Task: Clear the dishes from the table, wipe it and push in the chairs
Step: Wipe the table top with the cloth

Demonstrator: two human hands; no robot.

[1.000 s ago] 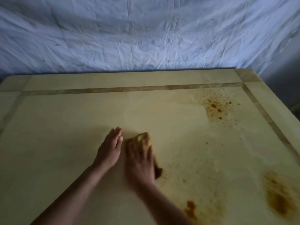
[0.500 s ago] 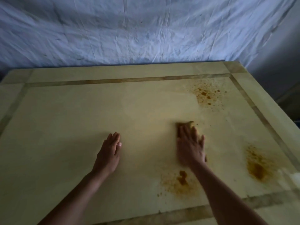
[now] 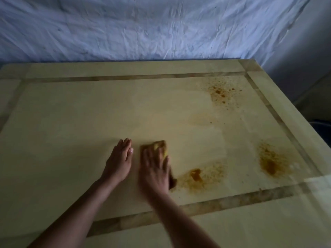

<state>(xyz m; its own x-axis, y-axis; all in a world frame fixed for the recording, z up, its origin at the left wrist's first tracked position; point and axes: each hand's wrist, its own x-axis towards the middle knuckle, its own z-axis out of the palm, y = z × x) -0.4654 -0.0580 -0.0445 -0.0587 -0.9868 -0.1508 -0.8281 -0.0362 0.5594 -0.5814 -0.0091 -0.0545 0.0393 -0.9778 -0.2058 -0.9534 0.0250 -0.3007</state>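
Sponge (image 3: 160, 147) and right hand (image 3: 155, 170) now lie just beside the left hand (image 3: 119, 160). Half a second ago they were well apart from it, out to its right. The left hand has kept its place, lying flat on the worktop (image 3: 71, 122) with its fingers held together. The right hand presses down on the yellow sponge with its fingers laid out straight and slightly spread. The sponge shows past the fingertips and at the hand's right edge.

Just right of the right hand lies the nearest stain (image 3: 196, 174), an orange-brown smear. A second stain (image 3: 268, 162) lies further right, near the worktop's inlaid border. A speckled stain (image 3: 220, 92) sits well beyond the hand and to its right.

The right hand is blurred, so its fingers are hard to tell apart, and most of the sponge is hidden beneath the palm. Both forearms are cut off at the bottom edge. A wrinkled pale sheet (image 3: 143, 29) hangs behind the worktop's far edge.
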